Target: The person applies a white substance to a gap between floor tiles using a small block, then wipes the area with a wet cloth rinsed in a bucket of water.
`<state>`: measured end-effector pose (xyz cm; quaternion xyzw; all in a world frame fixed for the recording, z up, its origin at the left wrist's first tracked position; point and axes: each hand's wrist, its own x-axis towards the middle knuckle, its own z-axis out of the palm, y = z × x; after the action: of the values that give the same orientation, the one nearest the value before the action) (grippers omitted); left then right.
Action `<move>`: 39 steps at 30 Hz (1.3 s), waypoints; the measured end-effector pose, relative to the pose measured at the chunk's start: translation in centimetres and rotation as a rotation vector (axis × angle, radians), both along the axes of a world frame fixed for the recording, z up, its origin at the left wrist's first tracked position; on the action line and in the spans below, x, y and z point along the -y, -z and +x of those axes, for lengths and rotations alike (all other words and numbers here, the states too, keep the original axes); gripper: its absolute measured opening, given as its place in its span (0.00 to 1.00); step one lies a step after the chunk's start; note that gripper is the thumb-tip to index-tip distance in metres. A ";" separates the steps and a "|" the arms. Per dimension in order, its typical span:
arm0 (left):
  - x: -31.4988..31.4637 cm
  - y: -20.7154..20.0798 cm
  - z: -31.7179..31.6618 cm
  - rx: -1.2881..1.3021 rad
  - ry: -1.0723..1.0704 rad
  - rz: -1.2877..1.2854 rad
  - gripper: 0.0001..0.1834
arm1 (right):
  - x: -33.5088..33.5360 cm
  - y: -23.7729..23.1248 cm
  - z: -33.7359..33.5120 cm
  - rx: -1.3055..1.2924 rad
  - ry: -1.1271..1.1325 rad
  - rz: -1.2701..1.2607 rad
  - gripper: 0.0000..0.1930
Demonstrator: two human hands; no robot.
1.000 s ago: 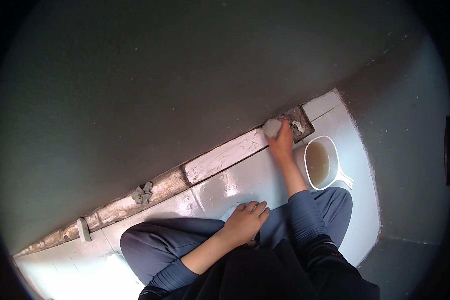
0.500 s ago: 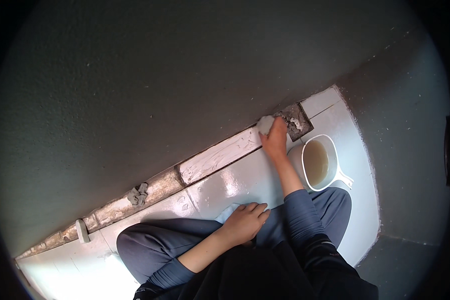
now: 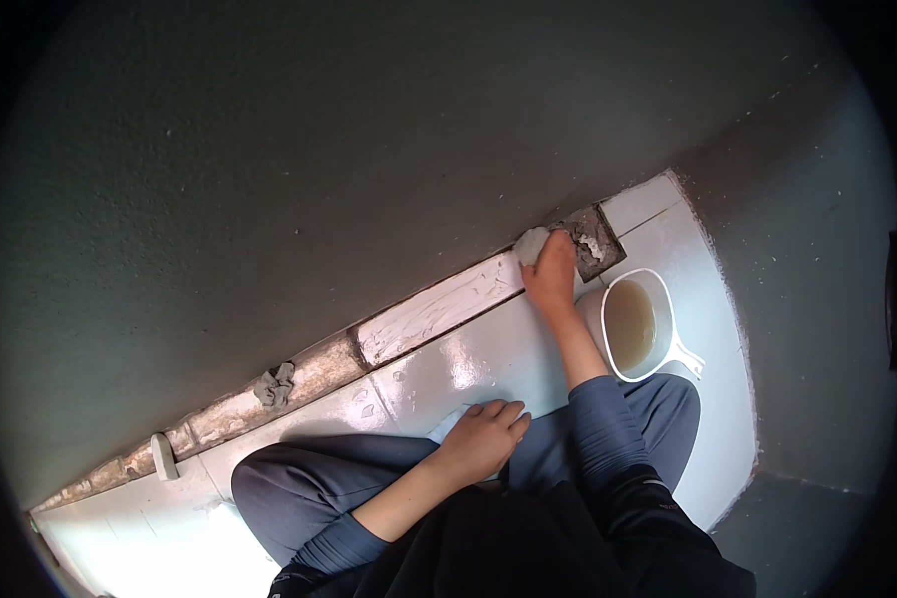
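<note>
My right hand [image 3: 553, 271] is closed round a pale grey, rounded, sponge-like pad [image 3: 531, 246]. It presses the pad on the far right end of a white, smeared strip [image 3: 444, 304] set along the foot of the wall. Just beyond the hand is a square recess [image 3: 596, 242] with rough grey, crumbly material and white bits in it. My left hand [image 3: 483, 441] rests over my lap, palm down, its fingers loosely bent and apart. Partly under that hand lies a light blue piece [image 3: 448, 426], perhaps a cloth; most of it is hidden.
A white dipper [image 3: 671, 334] of cloudy brownish water stands by my right knee, its handle pointing right. Leftward along the rough bare channel [image 3: 224, 419] lie a crumpled grey lump [image 3: 274, 385] and a pale oblong block [image 3: 163, 457]. Dark wall [image 3: 269, 199] rises beyond; glossy white tiles [image 3: 429, 379] lie before me.
My right hand and the pad have shifted very slightly to the right and farther from me. My left hand has moved a touch to the left, still over my lap.
</note>
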<state>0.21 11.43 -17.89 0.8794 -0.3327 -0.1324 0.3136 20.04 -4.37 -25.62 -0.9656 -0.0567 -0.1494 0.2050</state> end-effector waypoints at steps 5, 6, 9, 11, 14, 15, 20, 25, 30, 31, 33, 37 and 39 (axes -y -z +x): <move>-0.1 -0.2 0.2 -0.042 0.010 -0.073 0.15 | -0.4 -0.7 0.2 -0.088 0.086 0.028 0.24; -0.3 -0.1 0.2 -0.043 0.012 -0.071 0.15 | -0.2 -1.0 0.3 -0.111 0.167 0.001 0.25; 0.1 0.0 0.2 -0.053 0.016 0.010 0.15 | -0.3 -0.3 0.0 -0.097 0.094 -0.003 0.26; 0.3 0.0 0.1 -0.051 0.024 -0.038 0.15 | -1.6 -0.1 -0.7 -0.076 -0.009 0.051 0.25; 0.1 0.0 0.3 -0.053 0.027 -0.054 0.15 | -1.1 -0.6 -0.4 -0.092 0.023 0.051 0.26; -0.1 0.1 0.2 -0.055 0.032 -0.052 0.15 | -0.8 -0.8 -0.2 -0.095 0.028 0.053 0.26; 0.2 -0.1 0.5 -0.075 0.034 -0.007 0.15 | -1.0 -0.1 -0.3 -0.079 0.039 0.072 0.25; 0.0 0.3 0.4 -0.056 0.031 -0.031 0.15 | -1.5 -0.7 0.0 -0.077 0.018 0.008 0.24; 0.2 0.3 0.3 -0.055 0.017 0.021 0.14 | -1.4 -0.9 -0.4 -0.097 0.151 0.014 0.24; 0.3 0.1 0.3 -0.054 0.020 -0.005 0.14 | -2.3 -0.8 -1.0 -0.091 0.063 0.055 0.24; 0.3 0.2 0.4 -0.053 0.021 -0.030 0.14 | -3.7 -0.7 -1.7 -0.107 -0.040 0.140 0.24; 0.1 0.2 0.3 -0.042 0.021 -0.028 0.14 | -1.7 -0.7 -0.4 -0.032 0.077 0.087 0.22; 0.0 0.2 0.2 -0.039 0.005 0.000 0.14 | -1.9 -0.8 -0.6 -0.049 0.102 0.076 0.22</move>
<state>0.41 11.46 -18.10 0.8759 -0.3289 -0.1502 0.3196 19.41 -2.48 -24.82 -0.9621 0.0031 -0.1382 0.2351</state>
